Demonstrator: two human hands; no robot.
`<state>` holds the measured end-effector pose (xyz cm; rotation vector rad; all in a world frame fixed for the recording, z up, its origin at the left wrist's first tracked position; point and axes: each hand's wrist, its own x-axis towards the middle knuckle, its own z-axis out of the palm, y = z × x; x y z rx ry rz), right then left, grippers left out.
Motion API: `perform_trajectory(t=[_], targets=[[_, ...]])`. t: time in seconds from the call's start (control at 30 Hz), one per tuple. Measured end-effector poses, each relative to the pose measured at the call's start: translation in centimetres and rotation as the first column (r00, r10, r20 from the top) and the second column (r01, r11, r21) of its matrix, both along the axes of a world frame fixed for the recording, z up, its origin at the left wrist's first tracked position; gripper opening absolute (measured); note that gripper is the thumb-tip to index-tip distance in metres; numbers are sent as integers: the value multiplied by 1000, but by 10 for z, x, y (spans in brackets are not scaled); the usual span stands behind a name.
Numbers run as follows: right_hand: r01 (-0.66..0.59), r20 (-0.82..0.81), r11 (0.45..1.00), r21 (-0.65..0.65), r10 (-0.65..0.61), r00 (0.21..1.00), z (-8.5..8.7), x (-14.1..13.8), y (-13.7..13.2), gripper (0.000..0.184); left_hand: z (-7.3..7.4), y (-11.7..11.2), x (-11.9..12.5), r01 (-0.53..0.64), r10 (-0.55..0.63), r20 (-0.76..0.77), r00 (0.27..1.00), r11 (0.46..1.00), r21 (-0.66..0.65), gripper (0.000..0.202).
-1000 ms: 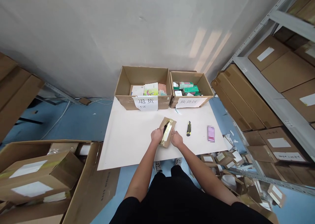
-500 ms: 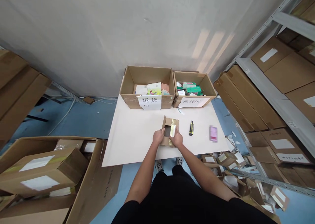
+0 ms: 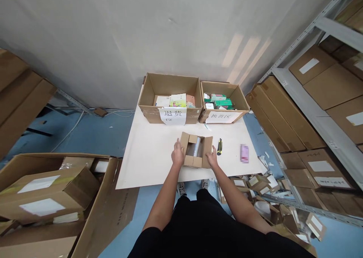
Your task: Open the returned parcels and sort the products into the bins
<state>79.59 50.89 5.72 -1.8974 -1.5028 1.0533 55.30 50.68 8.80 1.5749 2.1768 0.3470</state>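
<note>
A small cardboard box (image 3: 193, 161) stands on the white table in front of me with its flaps spread. Inside it lies a pale, tube-like item (image 3: 196, 147), whose kind I cannot make out. My left hand (image 3: 177, 154) grips the box at its left flap. On the opposite side, my right hand (image 3: 212, 158) has the right flap between thumb and fingers. Just right of that hand lies a black and yellow box cutter (image 3: 219, 146). Farther right is a blurred pink-purple item (image 3: 244, 153).
Two labelled cartons, a larger one (image 3: 150, 116) and a smaller one (image 3: 244, 113), hold small product boxes at the back of the table (image 3: 141, 159). A big carton (image 3: 96, 209) of parcels stands at left. Shelving (image 3: 297, 93) and discarded boxes (image 3: 265, 184) are at right.
The box's taped top flaps have opened outward, and the pale item inside now shows. My hands have moved apart, the left one leftward and the right one rightward.
</note>
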Motion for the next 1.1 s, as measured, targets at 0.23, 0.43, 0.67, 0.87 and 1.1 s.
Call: perform_trajectory(t=[0.23,0.43,0.67,0.87,1.1], targets=[[-316,475,924,215,183,861,-1,9,-8,60,-18,-12,4,413,-411,-50,910,909,59,50],[-486,562,868,105,352,749,-3,11,-8,59,-18,-20,18,467,-466,-22,884,884,21,30],[-504,596,860,-79,446,668,27,9,10,40,-13,-16,6,447,-428,292,855,894,0,51],[-574,618,818,-45,474,627,33,-14,14,35,-27,-31,-10,546,-492,427,759,838,-5,31],[-533,379,841,-89,524,763,6,-62,9,61,-40,-71,10,229,-276,384,881,960,163,49]])
